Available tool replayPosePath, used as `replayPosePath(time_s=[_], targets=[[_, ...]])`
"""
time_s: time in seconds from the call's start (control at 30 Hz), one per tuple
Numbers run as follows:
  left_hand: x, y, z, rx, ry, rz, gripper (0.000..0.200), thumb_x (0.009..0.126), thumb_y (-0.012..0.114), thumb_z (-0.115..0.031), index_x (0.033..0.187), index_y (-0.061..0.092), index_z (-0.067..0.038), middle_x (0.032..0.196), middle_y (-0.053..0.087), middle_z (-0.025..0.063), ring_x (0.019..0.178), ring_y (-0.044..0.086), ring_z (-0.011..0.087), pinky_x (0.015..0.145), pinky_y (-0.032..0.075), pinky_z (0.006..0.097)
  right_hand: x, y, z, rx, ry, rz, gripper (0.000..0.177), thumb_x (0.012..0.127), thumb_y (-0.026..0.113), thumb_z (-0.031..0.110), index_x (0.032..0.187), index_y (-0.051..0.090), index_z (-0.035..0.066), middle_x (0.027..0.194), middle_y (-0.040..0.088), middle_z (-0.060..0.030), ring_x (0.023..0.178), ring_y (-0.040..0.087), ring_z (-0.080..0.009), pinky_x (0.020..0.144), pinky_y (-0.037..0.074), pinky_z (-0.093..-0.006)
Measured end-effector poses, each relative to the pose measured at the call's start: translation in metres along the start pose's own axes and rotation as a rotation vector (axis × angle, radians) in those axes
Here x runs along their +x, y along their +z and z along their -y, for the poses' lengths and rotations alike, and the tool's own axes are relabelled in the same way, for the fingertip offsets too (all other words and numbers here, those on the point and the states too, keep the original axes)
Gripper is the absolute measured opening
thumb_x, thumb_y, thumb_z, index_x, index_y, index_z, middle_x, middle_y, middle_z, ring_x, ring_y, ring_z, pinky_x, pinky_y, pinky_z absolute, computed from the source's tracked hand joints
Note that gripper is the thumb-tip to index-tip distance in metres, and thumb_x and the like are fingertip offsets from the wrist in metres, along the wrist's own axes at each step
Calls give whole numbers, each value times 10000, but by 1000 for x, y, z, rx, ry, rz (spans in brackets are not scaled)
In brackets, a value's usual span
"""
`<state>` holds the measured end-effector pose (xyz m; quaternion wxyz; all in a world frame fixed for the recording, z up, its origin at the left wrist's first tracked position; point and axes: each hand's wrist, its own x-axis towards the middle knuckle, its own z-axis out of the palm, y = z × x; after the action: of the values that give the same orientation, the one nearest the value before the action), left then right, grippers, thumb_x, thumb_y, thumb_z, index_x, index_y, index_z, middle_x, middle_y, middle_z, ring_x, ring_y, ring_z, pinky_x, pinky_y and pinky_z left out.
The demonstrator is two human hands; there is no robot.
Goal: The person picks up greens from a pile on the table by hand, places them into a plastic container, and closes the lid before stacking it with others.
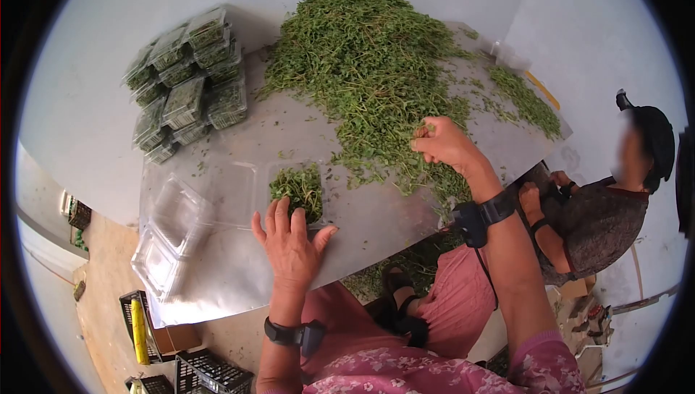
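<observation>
My left hand (pixel 292 243) lies with fingers spread at the near edge of an open clear plastic clamshell box (pixel 235 184). Its fingertips touch the green herb sprigs (pixel 298 185) in the box's right half; the lid half lies flat to the left. Over the near right side of a large heap of leafy green herbs (pixel 369 61), my right hand (pixel 443 144) is closed, thumb and fingers pinched together. A small bit of green shows at its fingertips. How much it holds I cannot make out.
Filled clamshell boxes (pixel 184 101) are stacked at the table's back left. Empty open clamshells (pixel 170 227) lie at the left edge of the metal table (pixel 362 238). Loose herbs (pixel 525 97) are strewn at the right. Another person (pixel 601 227) sits at the right; black crates (pixel 210 372) stand on the floor.
</observation>
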<state>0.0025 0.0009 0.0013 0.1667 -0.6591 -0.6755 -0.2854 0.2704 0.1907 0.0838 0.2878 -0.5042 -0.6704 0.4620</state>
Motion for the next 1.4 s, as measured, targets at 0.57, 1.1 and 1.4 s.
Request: replayPosePath(time_s=[0.57, 1.1, 1.4], targets=[[0, -1, -2, 25, 1, 3, 587, 817, 643, -575, 1078, 558, -56, 1264, 521, 163, 1235, 457, 340, 1097, 188, 558, 3, 7, -30, -727, -129, 190, 187, 697, 655, 89, 712, 573, -79, 702, 609, -263, 657, 621, -411, 608, 480, -497], [0, -2, -2, 41, 4, 27, 594, 833, 625, -575, 1097, 556, -48, 1276, 512, 174, 1243, 452, 346, 1103, 190, 555, -3, 12, -30, -708, -36, 191, 91, 680, 613, 20, 696, 570, -59, 684, 602, -252, 651, 616, -405, 584, 468, -496], [-1, 0, -1, -7, -13, 6, 567, 784, 685, -541, 1059, 597, -53, 1246, 536, 166, 1233, 464, 337, 1098, 194, 554, -4, 19, 3, -214, 66, 237, 156, 784, 680, 132, 723, 598, 14, 573, 538, -43, 486, 479, -93, 432, 375, -295]])
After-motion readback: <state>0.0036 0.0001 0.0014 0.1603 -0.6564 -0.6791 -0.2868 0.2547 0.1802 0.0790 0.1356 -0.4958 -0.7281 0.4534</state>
